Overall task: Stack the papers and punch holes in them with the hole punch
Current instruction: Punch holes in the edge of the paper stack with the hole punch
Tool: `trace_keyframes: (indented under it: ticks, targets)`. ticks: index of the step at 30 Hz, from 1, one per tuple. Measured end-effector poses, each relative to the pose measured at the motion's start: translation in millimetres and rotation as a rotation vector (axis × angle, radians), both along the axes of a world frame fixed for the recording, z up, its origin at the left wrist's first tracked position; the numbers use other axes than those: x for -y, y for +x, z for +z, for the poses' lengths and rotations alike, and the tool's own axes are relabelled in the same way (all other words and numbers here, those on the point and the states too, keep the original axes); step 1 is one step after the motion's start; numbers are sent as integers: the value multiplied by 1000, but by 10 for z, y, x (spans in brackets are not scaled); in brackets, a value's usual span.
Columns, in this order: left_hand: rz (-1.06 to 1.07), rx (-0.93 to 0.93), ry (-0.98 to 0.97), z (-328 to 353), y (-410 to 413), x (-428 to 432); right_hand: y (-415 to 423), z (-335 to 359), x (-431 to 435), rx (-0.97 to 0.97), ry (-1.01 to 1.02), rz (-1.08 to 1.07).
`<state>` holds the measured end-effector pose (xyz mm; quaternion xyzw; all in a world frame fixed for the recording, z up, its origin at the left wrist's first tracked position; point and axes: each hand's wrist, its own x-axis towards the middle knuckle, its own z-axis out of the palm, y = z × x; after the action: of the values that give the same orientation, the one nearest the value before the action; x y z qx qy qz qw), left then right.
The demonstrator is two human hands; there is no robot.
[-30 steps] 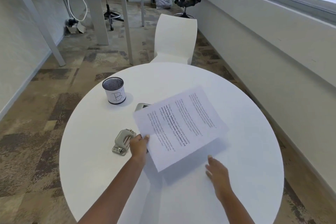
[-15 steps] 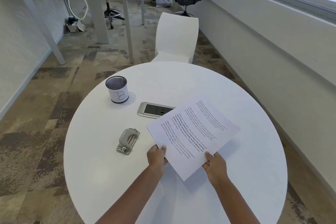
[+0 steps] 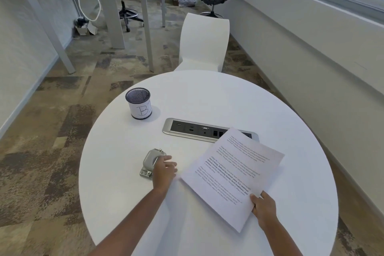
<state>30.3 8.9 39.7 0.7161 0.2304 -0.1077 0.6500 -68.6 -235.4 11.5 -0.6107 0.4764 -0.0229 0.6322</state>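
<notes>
Cup [image 3: 138, 103]: table [image 3: 228, 93], far left. Punch [image 3: 150, 162]: mid-left; left hand [image 3: 164, 172] on it, fingers loosely apart, not yet gripping. Papers [image 3: 232, 176]: right, pinched at near corner by right hand [image 3: 264, 210]. Step: fetching punch. Next, prob.: grip punch, feed stack edge into slot, squarely.

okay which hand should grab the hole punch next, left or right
Left. The left hand already rests on the hole punch, fingers over its top. The right hand is busy pinching the near corner of the papers, away from the punch.
</notes>
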Motion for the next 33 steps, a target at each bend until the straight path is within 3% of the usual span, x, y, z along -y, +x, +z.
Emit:
trace_keyframes:
  ticks: [6, 10, 16, 27, 33]
  targets:
    - [-15, 207, 539, 100, 198, -399, 33, -15, 18, -22, -49, -4]
    - [-231, -22, 738, -6, 390, -725, 1, -46, 47, -42, -96, -14]
    - [-389, -177, 413, -73, 523, -920, -101, -104, 51, -30, -121, -7]
    - [-278, -257, -136, -37, 631, -789, -82, 52, -114, -6, -60, 134]
    - [-301, -318, -330, -88, 598, -697, -2, 263, -321, 88, 0, 226]
